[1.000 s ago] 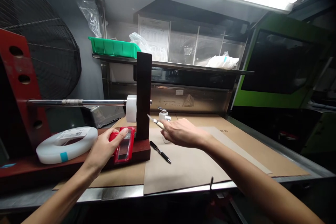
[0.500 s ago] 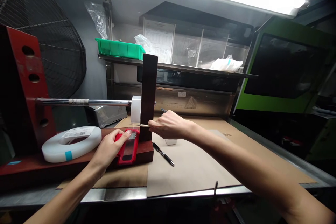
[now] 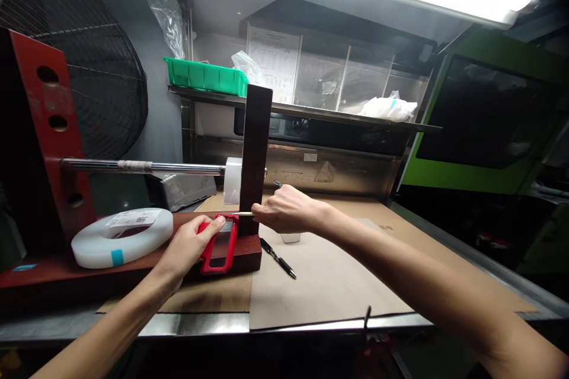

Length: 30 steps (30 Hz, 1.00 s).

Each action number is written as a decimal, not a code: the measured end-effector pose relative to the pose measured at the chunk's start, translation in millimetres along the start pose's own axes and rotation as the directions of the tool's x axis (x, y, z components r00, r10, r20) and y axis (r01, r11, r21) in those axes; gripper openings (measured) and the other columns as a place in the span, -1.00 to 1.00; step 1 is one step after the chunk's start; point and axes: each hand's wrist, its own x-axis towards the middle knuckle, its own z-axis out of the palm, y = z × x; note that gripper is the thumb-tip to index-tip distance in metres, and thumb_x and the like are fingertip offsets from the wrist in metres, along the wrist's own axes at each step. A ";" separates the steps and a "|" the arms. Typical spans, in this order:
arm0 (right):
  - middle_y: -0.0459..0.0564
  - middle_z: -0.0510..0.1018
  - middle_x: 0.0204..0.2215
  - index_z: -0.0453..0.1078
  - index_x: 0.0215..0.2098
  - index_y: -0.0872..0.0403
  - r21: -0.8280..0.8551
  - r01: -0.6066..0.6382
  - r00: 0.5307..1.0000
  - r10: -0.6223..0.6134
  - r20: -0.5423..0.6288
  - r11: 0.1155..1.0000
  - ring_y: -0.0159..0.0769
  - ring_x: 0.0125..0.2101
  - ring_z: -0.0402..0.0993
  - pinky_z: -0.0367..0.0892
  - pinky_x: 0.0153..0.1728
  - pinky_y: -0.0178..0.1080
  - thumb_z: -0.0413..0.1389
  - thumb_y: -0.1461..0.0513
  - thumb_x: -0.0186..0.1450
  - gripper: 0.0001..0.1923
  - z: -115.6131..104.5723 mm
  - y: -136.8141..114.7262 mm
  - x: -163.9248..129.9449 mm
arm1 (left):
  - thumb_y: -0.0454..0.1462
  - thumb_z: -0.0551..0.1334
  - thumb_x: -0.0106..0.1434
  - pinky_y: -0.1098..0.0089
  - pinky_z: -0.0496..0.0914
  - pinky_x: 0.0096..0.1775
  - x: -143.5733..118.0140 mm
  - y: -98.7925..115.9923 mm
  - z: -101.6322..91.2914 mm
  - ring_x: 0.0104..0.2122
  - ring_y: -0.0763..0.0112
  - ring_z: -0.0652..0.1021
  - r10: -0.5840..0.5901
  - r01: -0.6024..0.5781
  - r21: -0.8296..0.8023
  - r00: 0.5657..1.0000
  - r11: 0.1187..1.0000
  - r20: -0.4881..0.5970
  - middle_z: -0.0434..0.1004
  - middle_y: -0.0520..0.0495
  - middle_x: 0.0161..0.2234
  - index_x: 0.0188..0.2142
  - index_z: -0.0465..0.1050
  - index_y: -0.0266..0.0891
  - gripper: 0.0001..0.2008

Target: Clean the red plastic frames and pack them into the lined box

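L hand (image 3: 189,244) curled round red case (image 3: 219,244), thumb on its top edge, case propped on dark wood base (image 3: 133,269) near upright post (image 3: 256,157). R hand (image 3: 288,208) pinched shut on thin stick (image 3: 241,213), tip just over case top. Black pen (image 3: 278,257) lying right of base.

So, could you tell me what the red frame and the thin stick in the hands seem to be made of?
The red frame looks like glossy moulded plastic: even colour, rounded corners, highlights. The thin stick looks like pale, matte wood or bamboo, though it is too slim to be sure.
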 end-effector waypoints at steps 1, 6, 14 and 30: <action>0.05 0.54 -0.53 0.35 -0.26 0.17 0.001 0.001 1.000 -0.001 0.000 1.000 -0.22 -0.53 0.49 -0.09 -0.60 -0.27 -0.16 0.29 0.38 -0.74 -0.2 -0.4 -0.1 | 0.13 0.18 0.02 0.44 0.13 -0.52 0.3 -0.4 0.2 -0.55 0.43 0.25 -0.002 0.002 -0.005 1.000 1.000 0.002 0.22 0.13 -0.62 -0.58 0.26 -0.18 -0.56; 0.07 0.54 -0.55 0.38 -0.27 0.19 0.014 -0.002 1.000 0.001 0.005 1.000 -0.19 -0.51 0.50 -0.06 -0.61 -0.27 -0.14 0.33 0.35 -0.74 -3.9 -5.0 4.6 | 0.13 0.20 0.01 0.44 0.14 -0.52 0.6 -1.0 0.7 -0.55 0.42 0.28 -0.029 0.029 -0.028 1.000 0.999 0.010 0.25 0.12 -0.61 -0.58 0.26 -0.19 -0.57; 0.16 0.55 -0.48 0.40 -0.32 0.20 0.081 -0.084 0.993 0.077 0.090 0.993 -0.13 -0.43 0.50 0.05 -0.54 -0.26 -0.11 0.36 0.31 -0.76 4.4 -2.0 -4.8 | 0.11 0.23 -0.02 0.43 0.24 -0.49 -4.7 -0.1 -4.5 -0.48 0.34 0.43 -0.151 0.153 -0.062 0.988 0.986 0.033 0.45 0.04 -0.51 -0.45 0.39 -0.18 -0.59; 0.08 0.53 -0.37 0.42 -0.25 0.17 0.623 -0.467 0.867 0.463 0.184 0.628 -0.30 -0.38 0.44 0.23 -0.42 -0.33 -0.09 0.17 0.38 -0.70 75.1 -3.0 -112.2 | 0.17 0.24 -0.05 0.44 0.30 -0.62 -46.2 30.7 2.2 -0.51 0.29 0.43 0.025 -0.040 0.111 0.991 0.993 0.129 0.42 0.06 -0.55 -0.43 0.32 -0.12 -0.56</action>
